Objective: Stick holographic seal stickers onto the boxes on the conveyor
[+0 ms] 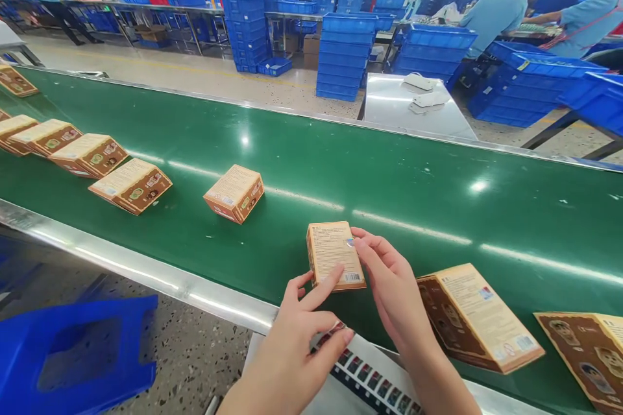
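A small tan and brown carton (333,249) lies on the green conveyor belt with its printed face up. My left hand (302,343) rests its index finger on that face, while its thumb and other fingers pinch the end of a sheet of small shiny stickers (372,376). At the carton's right edge, my right hand (389,272) has thumb and index finger closed on a small shiny sticker (350,242), which touches the carton face. To the right, another carton (491,311) bears a similar sticker on its top.
More cartons sit on the belt (272,240) to the left, the nearest a single carton (236,191). At the right edge is one more carton (579,350). A blue plastic stool (111,363) stands at lower left. Blue crates (343,58) and several people are beyond the belt.
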Tool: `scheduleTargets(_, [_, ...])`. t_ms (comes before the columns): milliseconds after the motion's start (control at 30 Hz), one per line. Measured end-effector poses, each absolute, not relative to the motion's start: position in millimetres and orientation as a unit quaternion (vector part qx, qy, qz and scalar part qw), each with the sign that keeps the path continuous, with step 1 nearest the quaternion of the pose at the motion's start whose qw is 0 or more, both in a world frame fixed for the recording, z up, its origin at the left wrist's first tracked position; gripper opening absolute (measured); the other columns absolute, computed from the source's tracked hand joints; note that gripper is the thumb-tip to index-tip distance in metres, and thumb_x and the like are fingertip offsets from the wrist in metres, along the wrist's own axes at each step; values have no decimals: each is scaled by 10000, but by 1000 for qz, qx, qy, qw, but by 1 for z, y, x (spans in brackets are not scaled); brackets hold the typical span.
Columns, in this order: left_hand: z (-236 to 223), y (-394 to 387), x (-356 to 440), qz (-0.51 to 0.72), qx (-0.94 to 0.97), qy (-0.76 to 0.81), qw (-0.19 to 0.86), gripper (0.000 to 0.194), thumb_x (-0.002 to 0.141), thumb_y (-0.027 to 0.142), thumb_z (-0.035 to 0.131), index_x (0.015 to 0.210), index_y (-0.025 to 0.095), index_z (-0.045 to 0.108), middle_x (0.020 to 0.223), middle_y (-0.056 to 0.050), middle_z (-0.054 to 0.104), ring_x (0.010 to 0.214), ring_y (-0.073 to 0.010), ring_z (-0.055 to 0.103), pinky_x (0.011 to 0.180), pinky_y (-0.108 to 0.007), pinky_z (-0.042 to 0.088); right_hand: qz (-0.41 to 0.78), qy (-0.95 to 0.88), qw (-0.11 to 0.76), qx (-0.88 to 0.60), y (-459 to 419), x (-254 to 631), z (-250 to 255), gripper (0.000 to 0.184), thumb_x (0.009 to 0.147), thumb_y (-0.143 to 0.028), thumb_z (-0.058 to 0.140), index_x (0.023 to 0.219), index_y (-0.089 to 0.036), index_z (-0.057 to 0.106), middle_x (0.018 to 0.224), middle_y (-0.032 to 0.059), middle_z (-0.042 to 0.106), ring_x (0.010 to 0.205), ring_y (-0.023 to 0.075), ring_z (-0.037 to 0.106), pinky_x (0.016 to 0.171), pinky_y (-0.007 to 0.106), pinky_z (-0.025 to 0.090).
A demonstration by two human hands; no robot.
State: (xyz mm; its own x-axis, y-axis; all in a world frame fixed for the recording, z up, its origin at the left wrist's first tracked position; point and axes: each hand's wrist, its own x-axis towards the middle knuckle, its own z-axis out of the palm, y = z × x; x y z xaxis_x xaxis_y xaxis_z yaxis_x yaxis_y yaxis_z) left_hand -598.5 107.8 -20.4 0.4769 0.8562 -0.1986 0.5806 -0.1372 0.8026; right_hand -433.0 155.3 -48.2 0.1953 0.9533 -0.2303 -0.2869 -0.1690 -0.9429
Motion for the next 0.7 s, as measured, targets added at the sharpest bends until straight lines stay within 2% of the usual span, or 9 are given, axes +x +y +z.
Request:
scheduleTargets(267, [-30,102,-582,157,773,463,405,334,978,256,544,661,208,640,1637,160,265,1453,-356,274,1144,-603,372,507,-301,584,-558,149,-429,-49,319,790,-514,753,817,-215,645,1304,47,624,1066,237,626,808,335,513])
scheduleTargets(467, [-27,103,-569,149,787,437,409,278,942,238,594,689,216,708,1634,110,290,1417,-398,332,1100,-639,412,428,-375,544,-616,143,-417,-53,335,864,-540,665,878,-214,588,1316,94,605,950,226,643,727,341,520])
scheduleTargets(600, [-23,104,-560,127,799,425,406,234,915,215,618,710,212,731,1648,97,235,1429,-438,324,1094,-669,403,391,-402,520,-644,139,-408,-50,337,895,-552,610,895,-220,556,1304,115,599,953,245,649,729,371,532])
scheduleTargets(700, [-22,100,-549,123,805,416,406,223,902,196,624,709,208,734,1650,95,219,1436,-443,321,1095,-666,405,365,-415,503,-664,135,-397,-48,324,904,-541,597,907,-220,552,1250,126,621,995,263,645,788,403,534])
